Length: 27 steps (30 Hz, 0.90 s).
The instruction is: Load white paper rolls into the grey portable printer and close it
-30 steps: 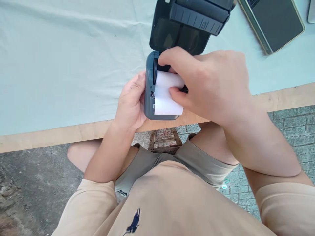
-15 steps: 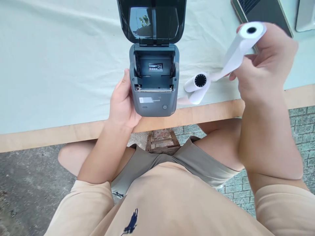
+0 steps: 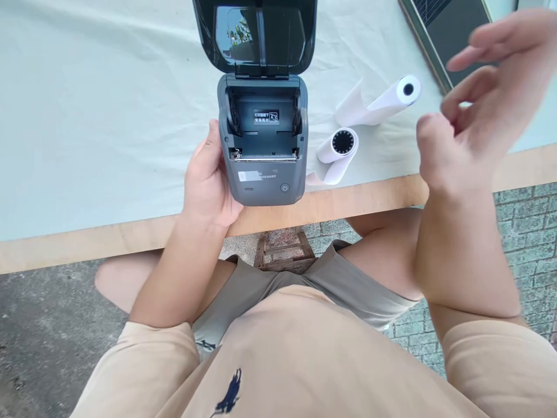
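Note:
My left hand (image 3: pixel 209 180) is wrapped round the left side of a dark grey label printer (image 3: pixel 267 183), holding it over the table's front edge. The printer's black lid (image 3: pixel 259 35) stands raised, and the paper bay shows no roll inside. On the cloth to the right lies a white paper roll (image 3: pixel 394 100) with a loose tail and a small dark core. A second white paper roll (image 3: pixel 333 151), with a wider black core, sits nearer to me, its strip curling toward the printer. My right hand (image 3: pixel 483 110) hovers right of the rolls, fingers apart, holding nothing.
A pale cloth (image 3: pixel 108 116) covers the table, leaving a bare wooden front edge (image 3: pixel 87 241). At the upper right, partly behind my right hand, lies a dark flat device (image 3: pixel 452 35) like a phone or tablet. Below the table a wooden stool (image 3: pixel 285 249) shows between my legs.
My right hand has let go of the small-core paper roll, which now rests on the cloth, and has moved away with its fingers opening. The printer appears slightly further left in view.

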Each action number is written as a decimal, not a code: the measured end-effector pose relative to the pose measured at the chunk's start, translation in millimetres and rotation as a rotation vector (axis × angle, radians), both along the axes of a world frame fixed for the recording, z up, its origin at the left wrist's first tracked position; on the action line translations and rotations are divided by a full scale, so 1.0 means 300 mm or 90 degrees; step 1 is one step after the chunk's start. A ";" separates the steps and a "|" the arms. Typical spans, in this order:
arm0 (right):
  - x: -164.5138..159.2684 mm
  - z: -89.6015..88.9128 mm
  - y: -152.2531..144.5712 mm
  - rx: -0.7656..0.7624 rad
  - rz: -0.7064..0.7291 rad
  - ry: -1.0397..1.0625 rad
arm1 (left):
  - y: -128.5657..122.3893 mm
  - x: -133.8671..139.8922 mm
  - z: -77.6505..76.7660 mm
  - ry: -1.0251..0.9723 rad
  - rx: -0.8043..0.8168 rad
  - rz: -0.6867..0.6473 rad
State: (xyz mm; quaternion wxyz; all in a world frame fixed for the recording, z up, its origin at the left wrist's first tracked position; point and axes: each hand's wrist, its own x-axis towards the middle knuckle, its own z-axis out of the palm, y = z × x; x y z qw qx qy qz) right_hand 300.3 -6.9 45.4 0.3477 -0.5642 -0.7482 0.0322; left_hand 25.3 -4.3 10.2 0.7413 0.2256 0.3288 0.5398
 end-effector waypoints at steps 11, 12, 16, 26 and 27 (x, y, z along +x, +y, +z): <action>-0.108 0.028 -0.025 -0.064 0.230 -0.162 | 0.000 0.000 0.009 -0.008 -0.017 -0.031; -0.113 0.039 -0.020 -0.046 0.261 -0.109 | 0.001 -0.001 0.008 -0.013 -0.019 -0.029; -0.165 0.102 -0.028 -0.059 0.405 0.051 | 0.001 -0.003 0.007 -0.023 -0.031 -0.038; -0.355 0.188 -0.022 -0.151 0.237 -0.370 | -0.019 0.019 0.024 0.050 0.005 -0.033; -0.371 0.200 -0.009 -0.178 0.203 -0.400 | -0.021 0.021 0.026 0.054 0.004 -0.026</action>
